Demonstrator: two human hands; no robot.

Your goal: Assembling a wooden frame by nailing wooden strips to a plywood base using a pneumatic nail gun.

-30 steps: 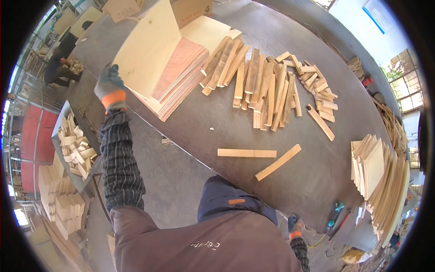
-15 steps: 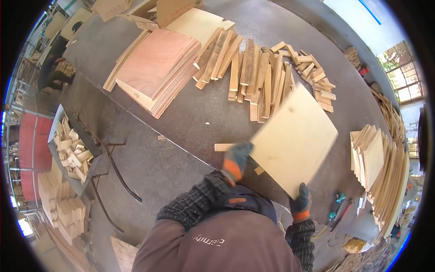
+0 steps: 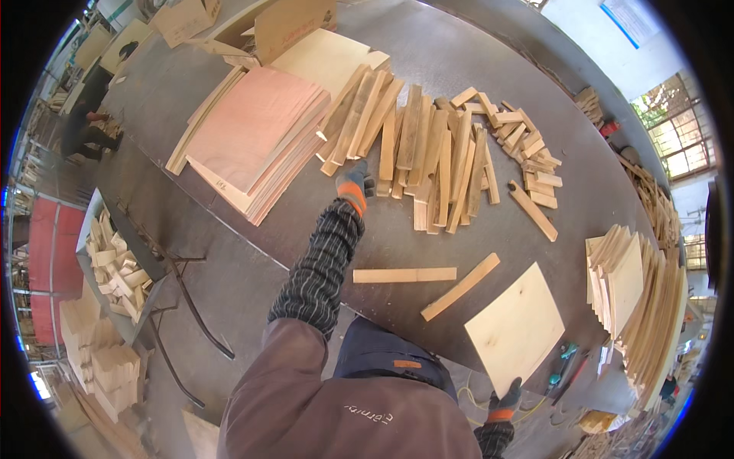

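My right hand [image 3: 505, 399], in a dark glove with an orange cuff, grips the lower corner of a pale, square plywood panel [image 3: 516, 325], which is tilted at the table's near edge. My left hand [image 3: 355, 186] is stretched far forward, at the near ends of a bundle of wooden strips [image 3: 365, 115]. Its fingers look apart with nothing in them; whether they touch a strip is unclear. Two loose wooden strips [image 3: 404, 275] lie nearer me, between my hands. Farther right, another single strip [image 3: 533, 212] lies slantwise.
A stack of reddish plywood sheets [image 3: 252, 130] lies left of the strips, near a cardboard box [image 3: 294, 27]. Short wood blocks [image 3: 527, 141] are heaped beyond. More panels [image 3: 623, 275] stand at right, near a green power tool [image 3: 564, 359]. A metal bin [image 3: 149, 268] holds offcuts.
My left hand has let go of the plywood panel and reached forward to the strips. My right hand has drawn the panel down toward me, uncovering the loose strips.
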